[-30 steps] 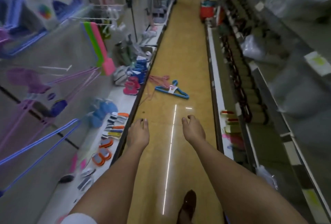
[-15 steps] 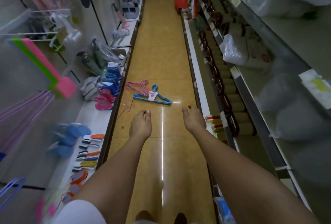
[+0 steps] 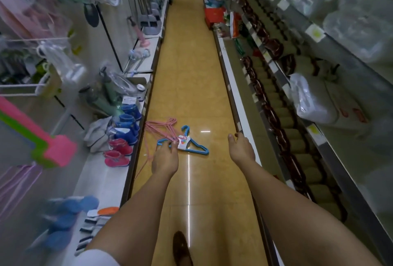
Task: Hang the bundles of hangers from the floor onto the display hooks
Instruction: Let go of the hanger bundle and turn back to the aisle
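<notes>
Hangers lie in two bundles on the yellow floor [image 3: 187, 78] near the middle of the frame: a blue bundle [image 3: 192, 145] with a white label band, and a pink bundle [image 3: 162, 127] just up and left of it, the two overlapping where they meet. Your left hand [image 3: 165, 158] is stretched out in front of you, and in the picture its fingertips overlap the left end of the blue bundle; the fingers look loosely bent and hold nothing, though you cannot tell whether they actually touch the hangers. Your right hand [image 3: 241, 149] reaches forward right of centre, fingers loosely curled and holding nothing, its tips against the edge of the low white shelf [image 3: 228, 70] in the picture. Small blue and pink boots [image 3: 124, 136] stand on the left-hand shelf [image 3: 100, 172], left of the bundles. A brown shoe [image 3: 180, 248] shows at the bottom centre. More pink hangers [image 3: 14, 183], blurred, hang at the lower left edge.
</notes>
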`<state>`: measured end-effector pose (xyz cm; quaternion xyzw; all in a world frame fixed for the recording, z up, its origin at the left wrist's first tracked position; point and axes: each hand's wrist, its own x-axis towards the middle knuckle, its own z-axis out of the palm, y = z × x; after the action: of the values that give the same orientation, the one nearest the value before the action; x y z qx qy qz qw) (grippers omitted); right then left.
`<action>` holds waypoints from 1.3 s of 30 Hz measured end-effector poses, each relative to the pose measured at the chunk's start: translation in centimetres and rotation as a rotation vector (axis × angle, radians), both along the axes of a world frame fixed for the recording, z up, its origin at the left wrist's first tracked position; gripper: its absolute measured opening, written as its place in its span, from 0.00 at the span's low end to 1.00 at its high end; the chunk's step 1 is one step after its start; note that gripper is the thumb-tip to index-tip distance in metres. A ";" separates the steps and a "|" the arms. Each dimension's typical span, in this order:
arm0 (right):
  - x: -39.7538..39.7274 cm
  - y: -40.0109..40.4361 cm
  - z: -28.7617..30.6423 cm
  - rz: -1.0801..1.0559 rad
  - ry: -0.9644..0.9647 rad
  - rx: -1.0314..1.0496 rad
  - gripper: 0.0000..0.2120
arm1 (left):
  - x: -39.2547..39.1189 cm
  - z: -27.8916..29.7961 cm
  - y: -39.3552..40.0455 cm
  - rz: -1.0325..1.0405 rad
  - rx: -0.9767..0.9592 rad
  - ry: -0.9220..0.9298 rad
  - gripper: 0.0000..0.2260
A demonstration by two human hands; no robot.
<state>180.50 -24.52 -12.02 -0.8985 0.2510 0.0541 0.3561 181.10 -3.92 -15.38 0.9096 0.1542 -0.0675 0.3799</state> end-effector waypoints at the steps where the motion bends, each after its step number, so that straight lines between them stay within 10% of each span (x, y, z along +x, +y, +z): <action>1: 1.8 0.6 0.0 -0.004 0.004 -0.001 0.24 | 1.8 -0.1 0.9 0.002 0.012 0.006 0.21; 27: 35.5 -1.0 -12.5 0.310 0.211 -0.135 0.22 | 31.5 -12.8 -2.4 0.114 0.073 0.189 0.19; 39: 45.4 -4.5 -38.0 0.352 0.311 -0.174 0.23 | 39.2 -38.3 -4.7 0.050 0.081 0.270 0.18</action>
<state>225.89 -28.98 -50.00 -0.9366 0.1459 0.2309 0.2195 220.30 -8.62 -53.67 0.9026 0.2293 -0.1736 0.3202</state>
